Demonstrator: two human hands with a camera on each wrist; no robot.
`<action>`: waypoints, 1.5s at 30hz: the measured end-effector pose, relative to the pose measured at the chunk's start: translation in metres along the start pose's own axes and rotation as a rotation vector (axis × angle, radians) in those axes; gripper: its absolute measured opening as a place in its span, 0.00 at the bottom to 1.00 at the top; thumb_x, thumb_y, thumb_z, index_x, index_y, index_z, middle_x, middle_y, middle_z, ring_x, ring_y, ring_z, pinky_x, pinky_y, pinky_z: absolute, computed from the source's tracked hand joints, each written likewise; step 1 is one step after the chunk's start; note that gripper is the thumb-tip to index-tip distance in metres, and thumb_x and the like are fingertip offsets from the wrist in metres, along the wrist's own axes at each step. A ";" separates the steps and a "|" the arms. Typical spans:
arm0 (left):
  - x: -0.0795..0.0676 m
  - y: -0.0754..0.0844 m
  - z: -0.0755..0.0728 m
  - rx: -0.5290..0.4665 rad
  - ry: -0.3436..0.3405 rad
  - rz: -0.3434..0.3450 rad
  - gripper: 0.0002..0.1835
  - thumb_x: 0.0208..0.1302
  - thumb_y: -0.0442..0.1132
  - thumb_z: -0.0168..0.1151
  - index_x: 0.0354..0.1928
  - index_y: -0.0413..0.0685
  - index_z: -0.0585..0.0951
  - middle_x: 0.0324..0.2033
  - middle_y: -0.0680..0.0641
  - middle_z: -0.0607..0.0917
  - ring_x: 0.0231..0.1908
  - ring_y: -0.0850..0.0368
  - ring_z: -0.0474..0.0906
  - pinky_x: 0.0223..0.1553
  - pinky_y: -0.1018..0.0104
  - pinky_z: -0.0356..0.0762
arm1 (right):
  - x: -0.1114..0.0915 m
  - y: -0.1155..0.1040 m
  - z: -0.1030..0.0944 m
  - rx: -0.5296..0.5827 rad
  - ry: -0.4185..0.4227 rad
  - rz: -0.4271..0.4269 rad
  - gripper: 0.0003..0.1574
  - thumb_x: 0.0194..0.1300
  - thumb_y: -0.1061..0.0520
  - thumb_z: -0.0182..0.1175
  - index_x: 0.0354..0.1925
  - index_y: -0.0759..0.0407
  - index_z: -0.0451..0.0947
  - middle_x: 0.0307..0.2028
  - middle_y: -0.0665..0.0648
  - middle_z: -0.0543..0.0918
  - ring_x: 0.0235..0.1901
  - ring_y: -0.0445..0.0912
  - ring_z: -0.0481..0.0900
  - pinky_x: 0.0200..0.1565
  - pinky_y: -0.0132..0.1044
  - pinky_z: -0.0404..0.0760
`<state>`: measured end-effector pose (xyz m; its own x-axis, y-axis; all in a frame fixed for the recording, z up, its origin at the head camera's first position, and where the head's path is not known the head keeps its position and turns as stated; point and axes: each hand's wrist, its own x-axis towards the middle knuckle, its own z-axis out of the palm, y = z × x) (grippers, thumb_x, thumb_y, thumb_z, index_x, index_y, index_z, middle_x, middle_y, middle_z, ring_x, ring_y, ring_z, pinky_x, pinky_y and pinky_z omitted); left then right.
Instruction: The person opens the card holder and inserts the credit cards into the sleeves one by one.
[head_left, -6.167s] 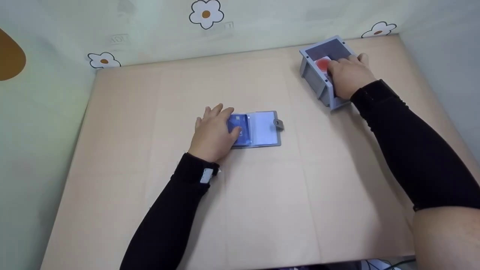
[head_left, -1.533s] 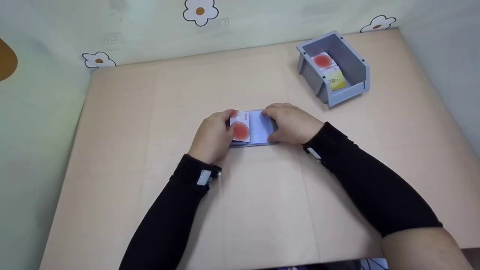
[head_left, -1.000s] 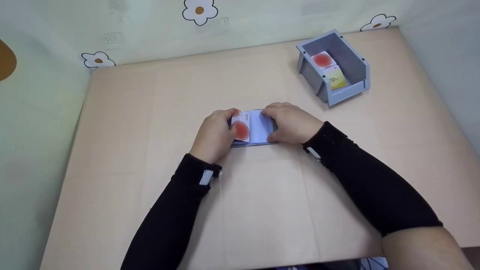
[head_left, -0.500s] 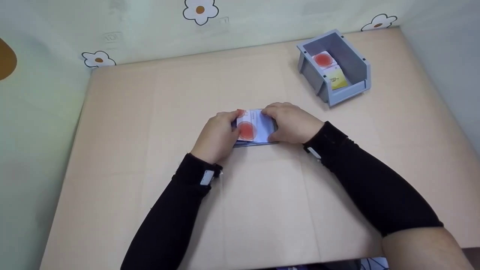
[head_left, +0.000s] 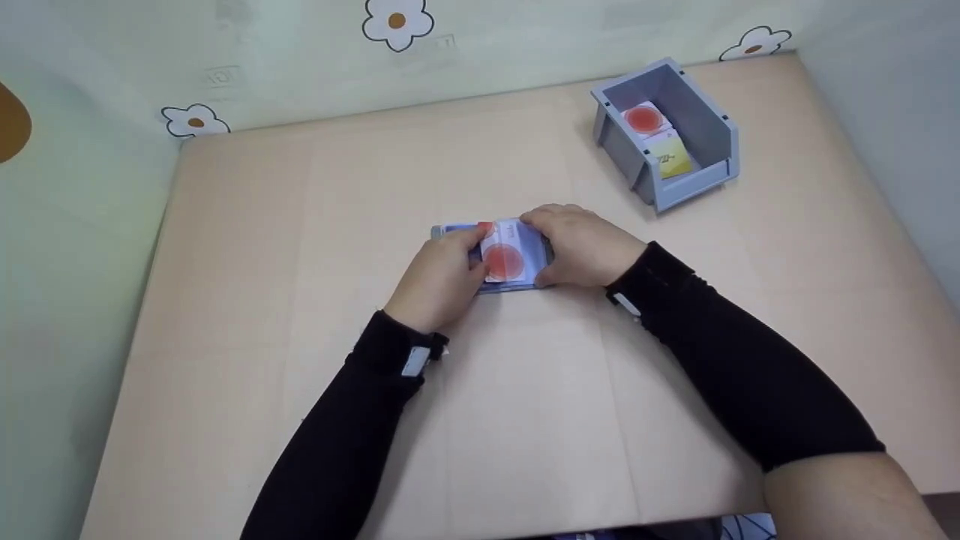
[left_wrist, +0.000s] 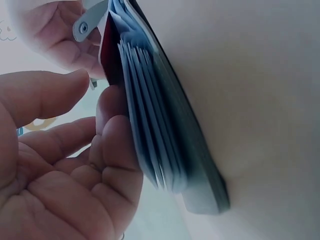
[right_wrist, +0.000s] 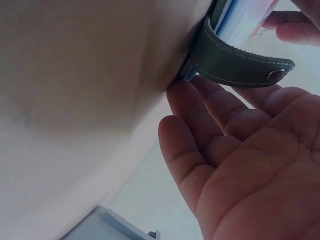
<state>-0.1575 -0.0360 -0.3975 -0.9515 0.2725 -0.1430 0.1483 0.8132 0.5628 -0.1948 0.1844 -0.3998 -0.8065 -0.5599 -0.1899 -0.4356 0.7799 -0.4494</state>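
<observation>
An open grey card holder (head_left: 435,231) lies on the table, its clear pockets fanned out in the left wrist view. Between thumb and fingers, my left hand (head_left: 435,281) pinches a white card (head_left: 503,262) with a red circle. The card lies across the right-hand page, and its right part looks to be under the clear plastic. My right hand (head_left: 589,247) holds the right edge of the holder, thumb at the near corner and fingers at the far one. A snap strap (right_wrist: 235,62) sticks out beside those fingers in the right wrist view.
At the back right of the table (head_left: 337,420) stands a grey plastic bin (head_left: 694,187). Inside it lie a red-circle card (head_left: 643,118) and a yellow card (head_left: 675,160). A wall (head_left: 300,52) with flower prints runs along the back.
The red-circle card came from the bin to the holder. Over the last second my left hand has slid it right onto the right-hand page, uncovering the holder's left end. My right hand stays put.
</observation>
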 end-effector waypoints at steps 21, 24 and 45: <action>-0.004 0.009 0.007 0.062 -0.080 0.053 0.33 0.77 0.39 0.56 0.80 0.41 0.63 0.75 0.40 0.74 0.75 0.48 0.69 0.78 0.53 0.64 | 0.002 -0.004 0.001 -0.003 -0.009 0.030 0.64 0.56 0.50 0.80 0.80 0.66 0.58 0.76 0.67 0.68 0.77 0.61 0.64 0.80 0.54 0.59; -0.005 0.009 0.009 0.062 -0.088 0.061 0.34 0.77 0.39 0.57 0.81 0.41 0.62 0.75 0.40 0.73 0.75 0.47 0.69 0.78 0.53 0.64 | 0.003 -0.004 0.001 -0.008 -0.016 0.043 0.65 0.57 0.49 0.80 0.81 0.65 0.56 0.77 0.67 0.67 0.77 0.61 0.63 0.80 0.56 0.59; -0.006 0.013 0.010 -0.052 -0.093 -0.007 0.35 0.77 0.42 0.58 0.81 0.44 0.62 0.70 0.42 0.78 0.57 0.52 0.77 0.67 0.54 0.75 | 0.011 0.005 -0.002 0.221 0.012 0.091 0.53 0.63 0.56 0.74 0.79 0.61 0.60 0.68 0.64 0.76 0.67 0.56 0.73 0.75 0.53 0.67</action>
<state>-0.1475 -0.0217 -0.3969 -0.9228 0.3155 -0.2210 0.1251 0.7880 0.6028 -0.2063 0.1825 -0.4026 -0.8437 -0.4859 -0.2281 -0.2644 0.7461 -0.6111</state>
